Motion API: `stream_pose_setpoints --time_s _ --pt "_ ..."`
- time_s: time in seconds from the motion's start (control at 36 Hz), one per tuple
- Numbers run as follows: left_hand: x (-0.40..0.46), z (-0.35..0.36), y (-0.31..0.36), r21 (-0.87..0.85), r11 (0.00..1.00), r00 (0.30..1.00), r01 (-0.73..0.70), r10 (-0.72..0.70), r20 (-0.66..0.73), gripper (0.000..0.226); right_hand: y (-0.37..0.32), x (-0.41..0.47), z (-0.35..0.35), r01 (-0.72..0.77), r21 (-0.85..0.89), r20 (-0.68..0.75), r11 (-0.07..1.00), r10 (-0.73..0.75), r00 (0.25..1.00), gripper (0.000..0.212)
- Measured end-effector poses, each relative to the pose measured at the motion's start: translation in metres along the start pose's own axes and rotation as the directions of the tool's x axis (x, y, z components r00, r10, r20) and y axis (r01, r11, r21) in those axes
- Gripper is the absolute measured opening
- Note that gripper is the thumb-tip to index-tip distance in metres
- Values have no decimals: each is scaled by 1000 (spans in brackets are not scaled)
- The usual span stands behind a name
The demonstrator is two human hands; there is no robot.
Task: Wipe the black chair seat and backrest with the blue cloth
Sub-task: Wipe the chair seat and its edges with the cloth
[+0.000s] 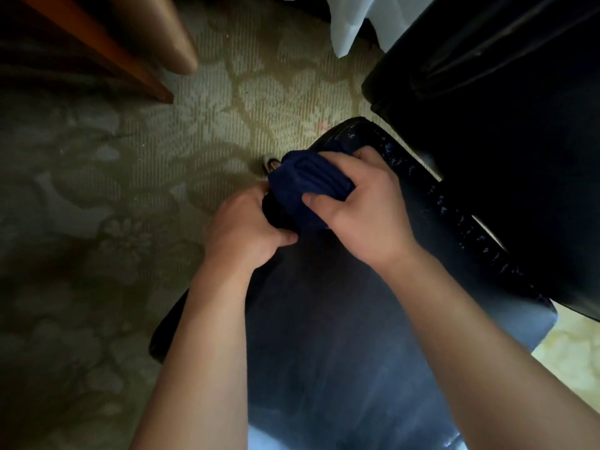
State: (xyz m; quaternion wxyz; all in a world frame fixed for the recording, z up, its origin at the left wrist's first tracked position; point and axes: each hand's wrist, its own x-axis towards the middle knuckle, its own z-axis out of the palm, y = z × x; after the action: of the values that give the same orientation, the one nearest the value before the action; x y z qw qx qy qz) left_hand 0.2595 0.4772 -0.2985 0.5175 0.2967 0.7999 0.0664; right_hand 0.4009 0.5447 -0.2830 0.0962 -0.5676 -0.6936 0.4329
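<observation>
The black chair (324, 319) fills the lower middle, seen from above, its worn top edge (438, 196) flecked with pale scuffs. A dark blue cloth (308, 183) is bunched over the chair's upper left corner. My right hand (367, 209) presses down on the cloth, fingers wrapped over it and thumb on its near side. Just below and left of the cloth, my left hand (246, 228) grips the chair's left edge with fingers curled under. Which chair surface lies under the cloth, I cannot tell.
Patterned green carpet (130, 190) covers the floor to the left. A wooden furniture leg (113, 50) slants in at the top left. A second dark chair or cushion (503, 92) stands at the right, white fabric (354, 21) hanging above it. A small white object (269, 162) lies by the cloth.
</observation>
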Motion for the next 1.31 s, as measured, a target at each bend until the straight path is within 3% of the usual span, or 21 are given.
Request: stream_pose_setpoints --time_s 0.19,0.39,0.56,0.69,0.81,0.97,1.14,1.31 --pt "6 4 -3 8 1000 1000 0 0 -16 70 3 12 7 -49 13 -85 999 50 995 33" --pt "12 5 -9 -10 999 999 39 -39 -25 57 1 34 2 -113 -71 -225 991 95 970 29" --pt "13 6 -11 25 999 998 26 -25 -49 59 -3 28 0 -52 -245 -344 968 -37 938 45" --pt "14 9 -11 39 999 997 30 -27 -74 56 -6 15 -2 69 -166 -196 984 -101 975 46" --pt "14 10 -10 40 999 997 33 -30 -72 55 -3 16 5 55 -140 -25 989 -59 998 43" --pt "12 13 -12 6 999 995 41 -40 -86 53 8 37 -12 -71 -97 -185 993 53 981 37" --pt "12 14 -12 -5 1000 996 30 -31 -89 55 11 37 -14 -23 -252 -309 967 -58 949 44" --pt "9 15 -12 -17 999 995 36 -37 -95 57 18 25 -7 38 -236 -378 971 -128 917 52"
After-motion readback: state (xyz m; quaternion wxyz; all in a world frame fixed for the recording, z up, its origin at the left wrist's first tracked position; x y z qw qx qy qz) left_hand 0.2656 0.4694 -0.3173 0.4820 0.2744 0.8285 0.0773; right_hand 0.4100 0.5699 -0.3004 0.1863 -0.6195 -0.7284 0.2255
